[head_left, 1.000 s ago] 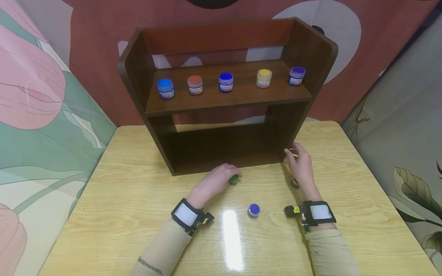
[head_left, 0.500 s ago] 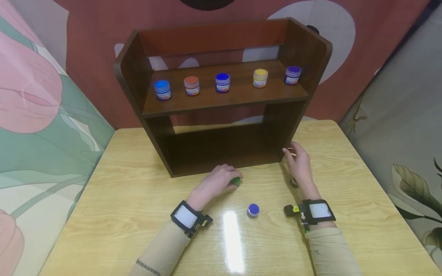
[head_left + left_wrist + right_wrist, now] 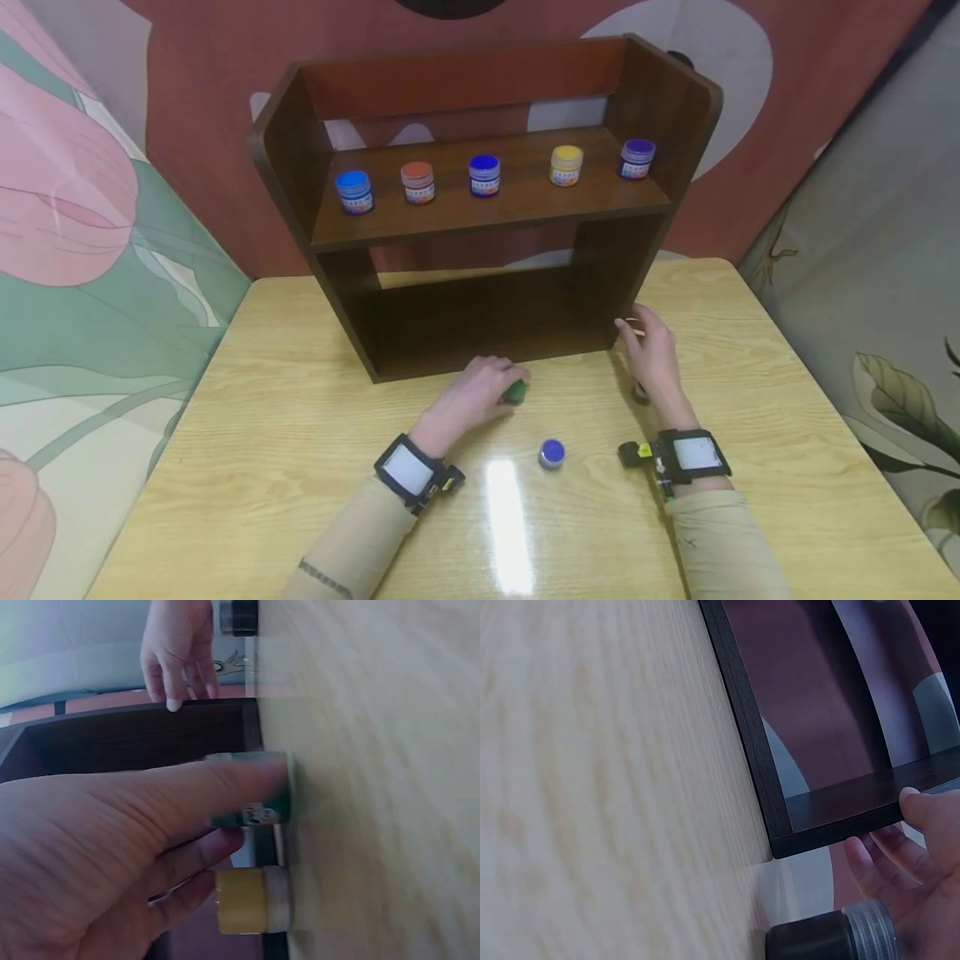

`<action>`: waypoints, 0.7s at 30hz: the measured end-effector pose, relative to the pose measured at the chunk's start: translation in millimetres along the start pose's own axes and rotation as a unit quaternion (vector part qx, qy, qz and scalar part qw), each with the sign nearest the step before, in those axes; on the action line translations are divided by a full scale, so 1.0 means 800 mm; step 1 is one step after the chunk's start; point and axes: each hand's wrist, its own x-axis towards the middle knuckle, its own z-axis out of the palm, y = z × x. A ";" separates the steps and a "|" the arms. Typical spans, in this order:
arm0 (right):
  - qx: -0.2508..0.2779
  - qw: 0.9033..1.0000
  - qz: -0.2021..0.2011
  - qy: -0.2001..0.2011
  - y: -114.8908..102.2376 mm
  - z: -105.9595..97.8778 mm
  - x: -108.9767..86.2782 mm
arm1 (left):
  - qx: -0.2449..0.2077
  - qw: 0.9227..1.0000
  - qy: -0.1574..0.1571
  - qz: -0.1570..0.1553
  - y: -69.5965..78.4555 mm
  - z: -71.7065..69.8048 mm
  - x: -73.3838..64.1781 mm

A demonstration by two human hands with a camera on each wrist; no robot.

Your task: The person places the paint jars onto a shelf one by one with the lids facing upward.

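My left hand [image 3: 472, 396] pinches a small green paint jar [image 3: 514, 392] between thumb and fingers, just in front of the dark brown shelf [image 3: 491, 222]. In the left wrist view a yellow paint jar [image 3: 241, 900] stands beside my lower fingers; the hand covers it in the head view. My right hand [image 3: 654, 362] grips the front edge of the shelf's right side panel, thumb on the edge and fingers at the outer face. A black paint jar [image 3: 810, 939] sits near the right wrist, partly hidden by it from above. Nearer me stands a violet-lidded jar [image 3: 552, 453].
Along the upper board stand several paint jars: a light blue one [image 3: 355, 192], a red one [image 3: 417, 182], a dark blue one [image 3: 484, 175], a yellow-lidded one [image 3: 566, 165] and a purple one [image 3: 637, 159]. The shelf stands on a light wooden table [image 3: 262, 467], with patterned cloth behind.
My left hand and the green jar have shifted slightly to the right, and more of the jar shows. The right hand keeps its place at the side panel.
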 end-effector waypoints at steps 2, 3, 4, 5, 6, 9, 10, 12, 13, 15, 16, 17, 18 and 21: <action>0.000 1.000 0.001 -0.001 0.000 0.000 0.000 | -0.007 1.000 -0.005 0.006 0.001 -0.001 -0.001; 0.001 1.000 0.002 -0.001 0.000 0.000 0.000 | -0.010 1.000 -0.005 0.010 0.002 -0.002 -0.002; 0.001 1.000 0.003 -0.001 0.001 0.000 0.000 | -0.015 1.000 -0.005 0.013 0.003 -0.002 -0.002; 0.001 1.000 0.004 -0.001 0.001 0.000 0.001 | -0.018 1.000 -0.004 0.016 0.003 -0.003 -0.002; 0.002 1.000 0.003 -0.001 0.001 0.000 0.001 | -0.021 1.000 -0.001 0.020 0.003 -0.003 -0.002; 0.002 1.000 0.001 -0.001 0.002 0.001 0.001 | -0.025 0.999 0.007 0.024 0.002 -0.002 -0.003; 0.002 1.000 -0.001 -0.001 0.002 0.001 0.001 | -0.025 0.999 0.007 0.022 0.002 -0.002 -0.002; 0.002 1.000 -0.004 0.000 0.002 0.001 0.001 | -0.020 1.000 0.009 0.015 0.002 -0.003 -0.002; 0.002 1.000 -0.005 0.000 0.001 0.001 0.001 | -0.016 1.000 0.008 0.011 0.001 -0.003 -0.001; 0.001 1.000 -0.005 0.001 0.001 0.001 0.001 | -0.009 1.000 0.006 0.002 0.001 -0.004 0.000; 0.001 1.000 -0.005 0.001 0.001 0.001 0.001 | -0.003 1.000 0.008 -0.001 0.000 -0.004 0.000; 0.000 1.000 -0.004 0.002 0.001 0.001 0.001 | 0.003 1.000 0.010 -0.003 0.000 -0.004 0.001; 0.000 1.000 -0.004 0.002 0.001 0.001 0.001 | 0.009 1.000 0.012 -0.003 -0.001 -0.003 0.001; -0.002 1.000 -0.004 0.003 0.001 0.001 0.001 | 0.026 0.999 0.021 -0.002 -0.003 -0.002 0.002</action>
